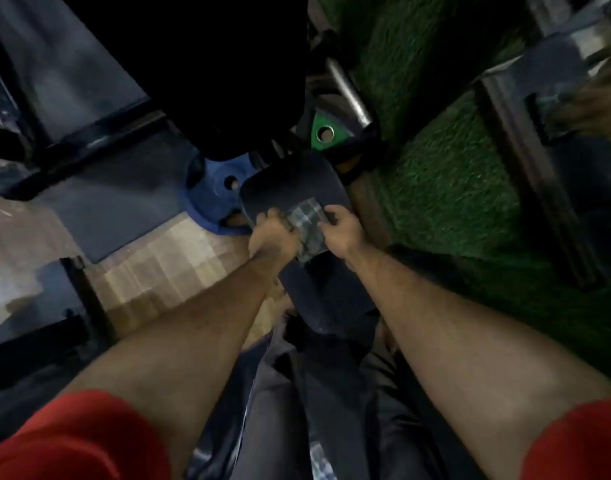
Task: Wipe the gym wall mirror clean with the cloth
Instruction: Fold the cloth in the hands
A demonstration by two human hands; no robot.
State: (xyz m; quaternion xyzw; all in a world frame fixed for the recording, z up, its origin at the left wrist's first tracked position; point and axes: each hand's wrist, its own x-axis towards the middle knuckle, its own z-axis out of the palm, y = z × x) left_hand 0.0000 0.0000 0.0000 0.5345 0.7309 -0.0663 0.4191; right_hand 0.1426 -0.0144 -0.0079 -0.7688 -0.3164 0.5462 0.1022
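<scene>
Left hand (274, 233) & right hand (342, 230) both gripping checked cloth (307, 225), arms outstretched (over bench pad (290, 185))

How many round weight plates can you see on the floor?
2: a blue round weight plate left of the dark padded seat, a green one behind it. Others may be hidden.

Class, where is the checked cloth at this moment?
Centre of the head view, the checked cloth is held between the left hand and right hand, over a dark padded seat.
</scene>
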